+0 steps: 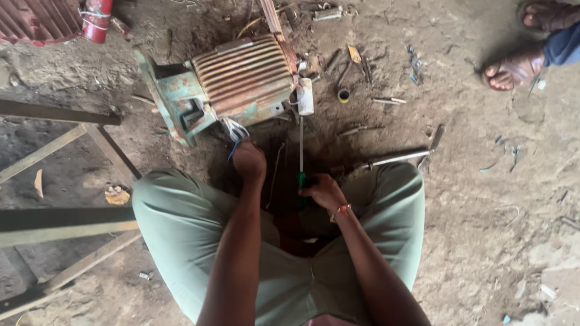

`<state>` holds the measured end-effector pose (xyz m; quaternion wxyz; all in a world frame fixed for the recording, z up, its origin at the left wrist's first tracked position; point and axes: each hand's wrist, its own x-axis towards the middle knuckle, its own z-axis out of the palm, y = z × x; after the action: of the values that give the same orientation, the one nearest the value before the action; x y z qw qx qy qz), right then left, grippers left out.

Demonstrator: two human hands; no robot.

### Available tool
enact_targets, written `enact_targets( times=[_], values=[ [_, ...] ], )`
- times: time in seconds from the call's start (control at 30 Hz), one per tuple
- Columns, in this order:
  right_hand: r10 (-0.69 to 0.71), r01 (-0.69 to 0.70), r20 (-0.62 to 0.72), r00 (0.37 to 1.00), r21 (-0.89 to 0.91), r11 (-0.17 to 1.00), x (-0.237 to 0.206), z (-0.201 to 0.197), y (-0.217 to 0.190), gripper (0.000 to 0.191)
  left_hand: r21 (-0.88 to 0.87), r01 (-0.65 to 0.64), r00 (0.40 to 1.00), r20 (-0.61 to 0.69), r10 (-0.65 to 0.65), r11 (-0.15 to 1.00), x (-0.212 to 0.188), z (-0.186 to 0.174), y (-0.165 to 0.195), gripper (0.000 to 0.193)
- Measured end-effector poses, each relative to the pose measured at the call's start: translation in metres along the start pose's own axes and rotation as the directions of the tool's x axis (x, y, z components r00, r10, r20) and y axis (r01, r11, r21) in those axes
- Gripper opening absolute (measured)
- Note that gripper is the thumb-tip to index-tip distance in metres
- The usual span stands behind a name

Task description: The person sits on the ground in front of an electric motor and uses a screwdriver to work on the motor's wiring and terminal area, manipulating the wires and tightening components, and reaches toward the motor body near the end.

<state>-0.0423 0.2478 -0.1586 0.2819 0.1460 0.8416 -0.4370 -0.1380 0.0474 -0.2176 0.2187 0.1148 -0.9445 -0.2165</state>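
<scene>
Below, left hand (249,162) fingers pinch white wires (234,129) at the rusty motor (232,84); right hand (323,192) grips a green-handled screwdriver (301,181).

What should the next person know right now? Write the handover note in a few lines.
Left hand: closed on the bundle of wires hanging out of the ribbed motor.
Right hand: gripping the green-handled screwdriver, shaft pointing up toward the white cylinder at the motor's end.
Motor lies on its side on the dirt floor; loose tools and bits beyond it.
Done: wires are out.
Left: cannot tell; the tip is not clearly on anything.
</scene>
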Motion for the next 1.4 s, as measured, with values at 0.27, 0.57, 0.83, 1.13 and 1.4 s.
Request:
enact_targets(
  times=[0.27, 0.57, 0.83, 1.13, 1.4],
  values=[
    [-0.025, 0.015, -0.132, 0.991, -0.077, 0.997, 0.015, 0.008, 0.011, 0.041, 0.018, -0.102, 0.986, -0.133, 0.103, 0.995, 0.009, 0.022, -0.004, 0.017],
    [0.014, -0.041, -0.136, 0.991, -0.202, 0.979, 0.03, 0.027, 0.014, 0.037, -0.041, 0.006, 0.998, 0.06, -0.004, 0.999, 0.003, 0.002, 0.014, 0.015],
    [-0.359, 0.384, -0.422, 0.833, -0.026, 0.923, 0.015, 0.024, -0.005, 0.029, -0.108, 0.5, 0.63, 0.726, -0.276, 0.859, -0.021, -0.042, 0.067, 0.038],
    [-0.467, 0.503, -0.596, 0.653, -0.119, 0.856, -0.026, 0.01, -0.015, 0.028, -0.436, 0.688, 0.58, 0.811, -0.078, 0.581, -0.043, -0.058, 0.082, 0.036],
    [-0.314, 0.639, -0.775, 0.548, 0.146, 0.755, -0.015, 0.005, -0.024, 0.018, -0.682, 0.455, 0.869, 0.48, -0.118, 0.573, -0.007, -0.105, 0.082, 0.029]
  ],
)
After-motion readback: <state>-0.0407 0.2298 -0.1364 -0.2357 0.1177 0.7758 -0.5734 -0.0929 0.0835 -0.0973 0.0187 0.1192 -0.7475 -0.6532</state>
